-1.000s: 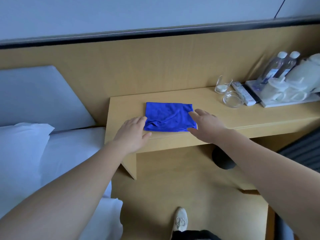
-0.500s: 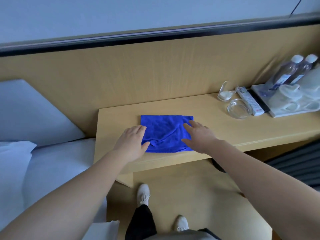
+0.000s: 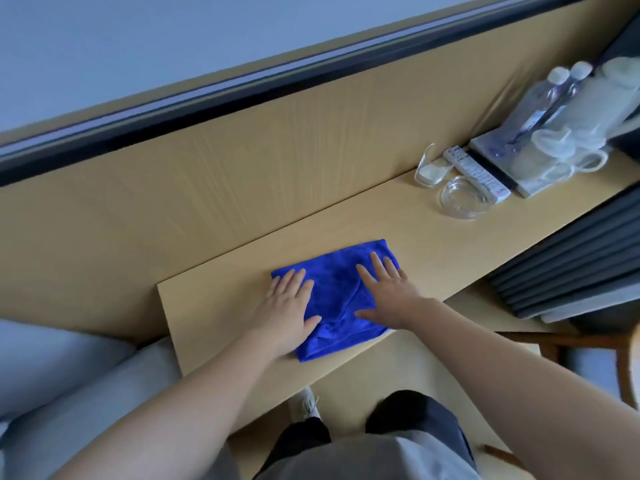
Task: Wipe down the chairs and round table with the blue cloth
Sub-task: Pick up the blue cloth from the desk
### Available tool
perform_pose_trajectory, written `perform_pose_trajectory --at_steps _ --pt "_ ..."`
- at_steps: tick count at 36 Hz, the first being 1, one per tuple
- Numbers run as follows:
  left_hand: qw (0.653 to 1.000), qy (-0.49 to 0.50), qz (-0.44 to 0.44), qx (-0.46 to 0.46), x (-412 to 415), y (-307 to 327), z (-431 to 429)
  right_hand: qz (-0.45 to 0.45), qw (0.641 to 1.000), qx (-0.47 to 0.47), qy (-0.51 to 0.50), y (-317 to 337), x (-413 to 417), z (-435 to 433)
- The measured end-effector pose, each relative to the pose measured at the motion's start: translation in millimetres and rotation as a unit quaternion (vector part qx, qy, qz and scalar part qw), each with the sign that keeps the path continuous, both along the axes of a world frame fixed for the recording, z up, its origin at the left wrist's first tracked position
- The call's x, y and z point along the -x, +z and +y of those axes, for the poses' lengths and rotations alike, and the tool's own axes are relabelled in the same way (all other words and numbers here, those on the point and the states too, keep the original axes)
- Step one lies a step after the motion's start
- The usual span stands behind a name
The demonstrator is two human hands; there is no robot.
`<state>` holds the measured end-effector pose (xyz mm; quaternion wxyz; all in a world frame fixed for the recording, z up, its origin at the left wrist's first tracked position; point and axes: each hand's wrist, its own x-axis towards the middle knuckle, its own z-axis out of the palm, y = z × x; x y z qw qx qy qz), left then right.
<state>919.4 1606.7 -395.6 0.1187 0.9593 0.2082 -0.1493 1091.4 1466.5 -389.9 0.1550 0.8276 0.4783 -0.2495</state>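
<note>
Blue cloth [image 3: 337, 292] flat on wooden shelf [image 3: 426, 230]. Left hand [image 3: 289, 304] and right hand [image 3: 388, 292] press it, fingers straight, slightly spread; cloth under both sets of fingertips.

Two hands [image 3: 287, 306] [image 3: 388, 296]; one blue cloth [image 3: 336, 289]; two bottles [image 3: 545, 95] [image 3: 573, 86]; one remote [image 3: 474, 173]; one ashtray [image 3: 465, 199]; one glass [image 3: 431, 168].

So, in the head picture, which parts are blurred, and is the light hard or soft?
Head view: the water bottles and white cups at far right are smeared; the blue cloth, left hand and right hand look fairly sharp. Head view: the frame is tilted, the desk runs diagonally. Head view: soft, even light, no strong glare.
</note>
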Motion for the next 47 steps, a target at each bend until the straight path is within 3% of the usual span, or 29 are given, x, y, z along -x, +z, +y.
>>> perform_pose_trajectory --at_steps 10,21,26,33,36,40,47 --pt "0.999 -0.039 0.008 -0.001 -21 -17 17 -0.031 0.998 0.003 -0.055 -26 -7 10" --pt "0.999 -0.024 0.029 -0.013 -45 -21 21 0.012 0.995 -0.055 -0.087 -25 -12 17" --pt "0.999 0.000 -0.018 -0.030 -56 -19 23 0.069 0.987 -0.064 -0.130 -19 -15 20" --pt "0.999 0.018 -0.022 -0.038 -61 -17 35 0.065 0.986 -0.116 -0.098 1 -15 13" --pt "0.998 0.042 -0.050 0.010 -59 -16 40 0.062 0.985 -0.140 -0.085 14 -11 8" --pt "0.979 0.108 -0.056 0.165 -58 -1 43 0.035 0.983 -0.166 -0.070 35 -3 -1" --pt "0.953 -0.021 -0.176 0.246 -70 46 34 -0.017 0.964 -0.221 -0.147 82 4 -36"
